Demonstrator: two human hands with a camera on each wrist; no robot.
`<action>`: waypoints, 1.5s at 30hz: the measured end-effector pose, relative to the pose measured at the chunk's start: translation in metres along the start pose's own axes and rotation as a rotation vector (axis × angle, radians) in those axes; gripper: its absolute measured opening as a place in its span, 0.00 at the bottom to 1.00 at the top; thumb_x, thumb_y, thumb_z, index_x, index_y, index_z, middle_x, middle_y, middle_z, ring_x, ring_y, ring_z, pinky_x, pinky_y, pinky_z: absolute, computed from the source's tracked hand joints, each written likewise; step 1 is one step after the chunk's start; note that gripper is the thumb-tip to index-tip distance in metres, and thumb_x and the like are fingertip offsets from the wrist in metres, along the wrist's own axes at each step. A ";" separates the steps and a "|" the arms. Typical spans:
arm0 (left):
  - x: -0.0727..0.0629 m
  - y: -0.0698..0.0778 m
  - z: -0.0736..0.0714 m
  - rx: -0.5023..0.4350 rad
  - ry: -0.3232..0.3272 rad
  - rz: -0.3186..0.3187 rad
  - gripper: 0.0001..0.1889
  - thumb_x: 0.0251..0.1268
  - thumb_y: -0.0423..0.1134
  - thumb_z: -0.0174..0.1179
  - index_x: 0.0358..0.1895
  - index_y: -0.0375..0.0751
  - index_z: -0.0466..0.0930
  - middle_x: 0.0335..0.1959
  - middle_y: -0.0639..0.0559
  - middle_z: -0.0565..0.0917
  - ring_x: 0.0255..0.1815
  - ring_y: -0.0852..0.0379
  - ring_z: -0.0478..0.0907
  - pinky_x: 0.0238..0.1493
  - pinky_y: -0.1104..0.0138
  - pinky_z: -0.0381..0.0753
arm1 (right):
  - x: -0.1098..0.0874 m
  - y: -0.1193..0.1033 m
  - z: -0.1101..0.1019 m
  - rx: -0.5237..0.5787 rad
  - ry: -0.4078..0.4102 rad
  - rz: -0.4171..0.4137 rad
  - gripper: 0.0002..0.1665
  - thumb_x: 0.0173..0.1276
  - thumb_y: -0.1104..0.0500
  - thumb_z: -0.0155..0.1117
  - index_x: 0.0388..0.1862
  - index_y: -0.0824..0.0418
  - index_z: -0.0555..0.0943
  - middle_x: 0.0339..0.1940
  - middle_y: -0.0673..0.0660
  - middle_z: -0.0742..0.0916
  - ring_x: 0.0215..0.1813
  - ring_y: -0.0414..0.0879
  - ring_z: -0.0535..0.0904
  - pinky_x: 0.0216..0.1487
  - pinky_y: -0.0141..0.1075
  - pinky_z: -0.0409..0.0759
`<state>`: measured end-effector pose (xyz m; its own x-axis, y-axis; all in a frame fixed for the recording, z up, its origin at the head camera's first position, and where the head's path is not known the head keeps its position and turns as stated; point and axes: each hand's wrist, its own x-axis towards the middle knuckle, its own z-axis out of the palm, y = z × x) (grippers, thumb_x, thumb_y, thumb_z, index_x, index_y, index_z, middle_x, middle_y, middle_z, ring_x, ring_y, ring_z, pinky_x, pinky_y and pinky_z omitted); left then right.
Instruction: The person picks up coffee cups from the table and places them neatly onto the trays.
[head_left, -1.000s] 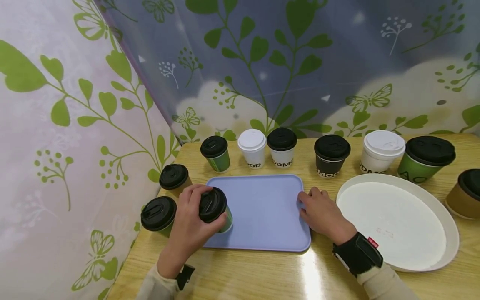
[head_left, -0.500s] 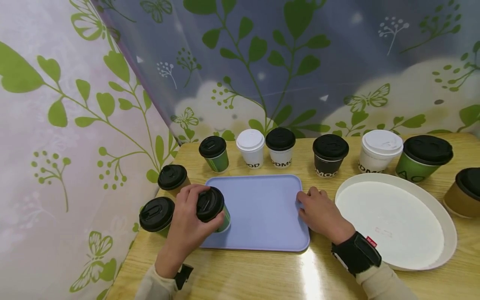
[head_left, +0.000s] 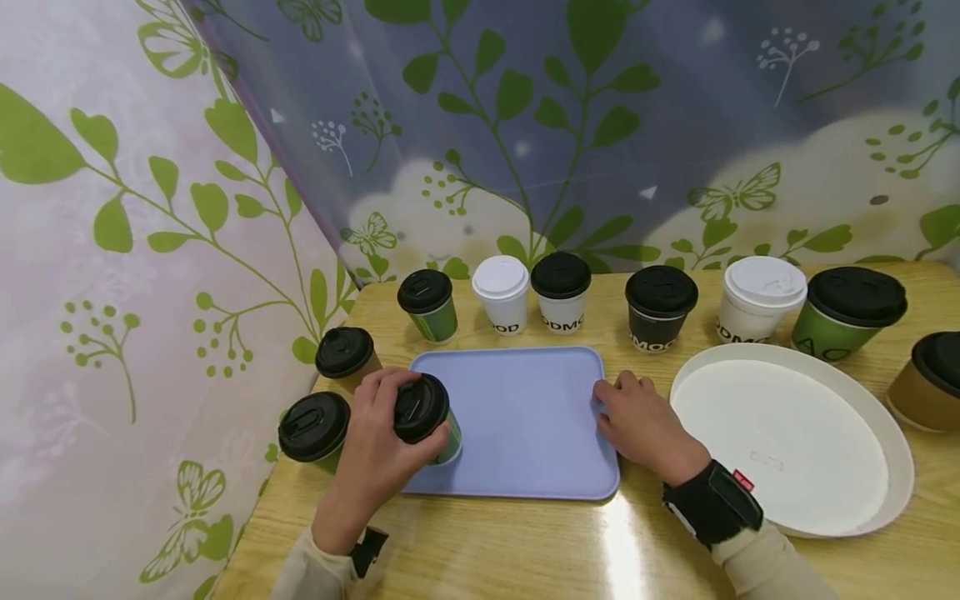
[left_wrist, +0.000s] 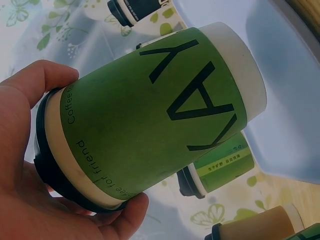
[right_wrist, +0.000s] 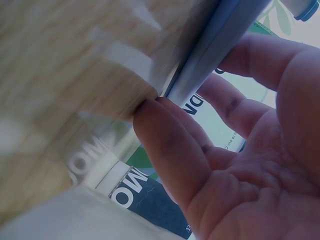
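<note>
My left hand (head_left: 378,450) grips a green paper cup (left_wrist: 150,115) with a black lid (head_left: 422,408), fingers and thumb spread round the lid's edge. Large dark letters mark the cup's side in the left wrist view. The cup is upright at the left end of a light blue rectangular tray (head_left: 525,417), its base overlapping the tray. At the tray's right rim (right_wrist: 200,62), my right hand (head_left: 648,429) holds the edge with curled fingers and thumb, fingertips close to the wooden table in the right wrist view.
Left of the tray stand a brown cup (head_left: 348,357) and a green cup (head_left: 315,427), both black-lidded. Several lidded cups line the back, including a white-lidded one (head_left: 501,292) and a black one (head_left: 660,308). A round white tray (head_left: 903,467) lies right, near another brown cup (head_left: 926,387).
</note>
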<state>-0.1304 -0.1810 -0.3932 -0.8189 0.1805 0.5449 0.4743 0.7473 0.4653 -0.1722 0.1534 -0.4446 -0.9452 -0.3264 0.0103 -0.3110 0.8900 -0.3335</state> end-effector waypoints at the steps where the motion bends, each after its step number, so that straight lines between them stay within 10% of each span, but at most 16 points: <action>1: 0.000 0.000 0.000 0.000 0.002 0.001 0.32 0.48 0.44 0.76 0.58 0.38 0.78 0.59 0.38 0.75 0.58 0.40 0.71 0.52 0.46 0.75 | 0.000 0.000 0.000 0.000 -0.001 0.000 0.14 0.72 0.60 0.68 0.52 0.64 0.82 0.44 0.65 0.80 0.41 0.59 0.74 0.38 0.50 0.78; 45: 0.023 -0.003 0.004 0.046 -0.049 0.018 0.32 0.51 0.46 0.75 0.60 0.37 0.77 0.57 0.38 0.75 0.57 0.41 0.72 0.55 0.46 0.78 | 0.000 0.000 0.000 0.011 0.005 -0.002 0.13 0.72 0.61 0.67 0.52 0.64 0.82 0.44 0.66 0.80 0.42 0.59 0.74 0.40 0.51 0.78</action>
<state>-0.1523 -0.1766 -0.3851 -0.8259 0.2247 0.5171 0.4746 0.7723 0.4223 -0.1723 0.1533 -0.4441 -0.9452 -0.3262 0.0158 -0.3114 0.8857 -0.3442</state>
